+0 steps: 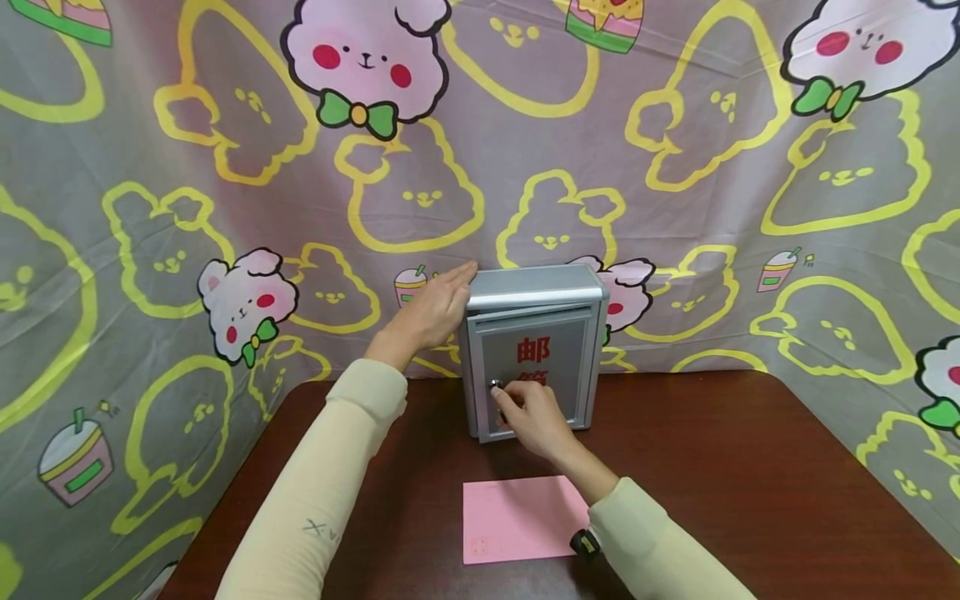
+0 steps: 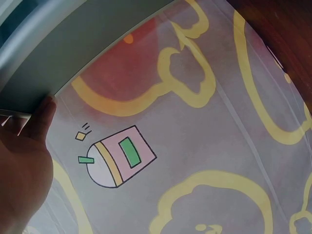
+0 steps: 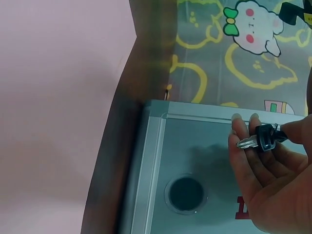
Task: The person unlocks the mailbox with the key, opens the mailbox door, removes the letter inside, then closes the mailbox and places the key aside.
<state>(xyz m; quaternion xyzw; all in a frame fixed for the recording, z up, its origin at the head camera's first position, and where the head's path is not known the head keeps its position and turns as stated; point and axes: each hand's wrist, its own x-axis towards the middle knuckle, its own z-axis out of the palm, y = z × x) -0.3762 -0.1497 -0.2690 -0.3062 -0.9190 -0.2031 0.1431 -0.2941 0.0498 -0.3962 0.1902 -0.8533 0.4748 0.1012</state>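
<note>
A silver-grey metal mailbox [image 1: 536, 287] with red characters stands upright on the table, its front door [image 1: 558, 342] slightly ajar. My left hand [image 1: 442, 308] rests against the upper left corner of the box, fingers fairly straight. From the left wrist view, that hand [image 2: 22, 170] touches the box's edge. With curled fingers, my right hand [image 1: 532, 412] pinches a small black-headed key [image 3: 265, 137] beside the door's left edge. The metal blade of the key shows along the fingers in the right wrist view. Low on the door is a round window [image 3: 186, 194].
A pink envelope-like sheet [image 1: 517, 521] lies flat on the dark brown table [image 1: 712, 467] in front of the box, partly beneath the right forearm. Close behind the box hangs a patterned cloth [image 1: 675, 208], which also surrounds the table's sides.
</note>
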